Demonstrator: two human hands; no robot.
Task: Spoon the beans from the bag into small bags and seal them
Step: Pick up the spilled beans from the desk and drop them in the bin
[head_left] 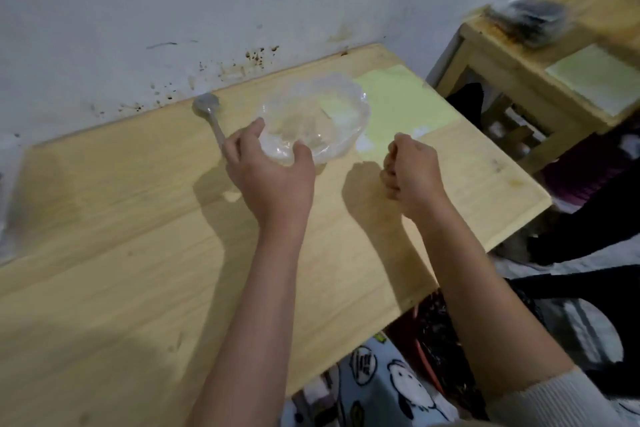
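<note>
A clear scalloped plastic bowl (322,114) stands near the back of the wooden table (138,253), and nothing shows inside it. My left hand (273,173) grips its near rim, thumb on one side and fingers on the other. A metal spoon (209,113) lies just left of the bowl, its head toward the wall and its handle running under my left fingers. My right hand (412,172) hovers to the right of the bowl with its fingers curled into a fist, holding nothing I can see. A blurred clear bag of dark beans (530,19) lies on a second table at the far right.
A pale yellow sheet (405,104) lies under and right of the bowl. The stained wall runs along the table's back edge. A second wooden table (519,62) with another pale sheet stands at the right. A dark red container (429,357) sits below the table's front edge.
</note>
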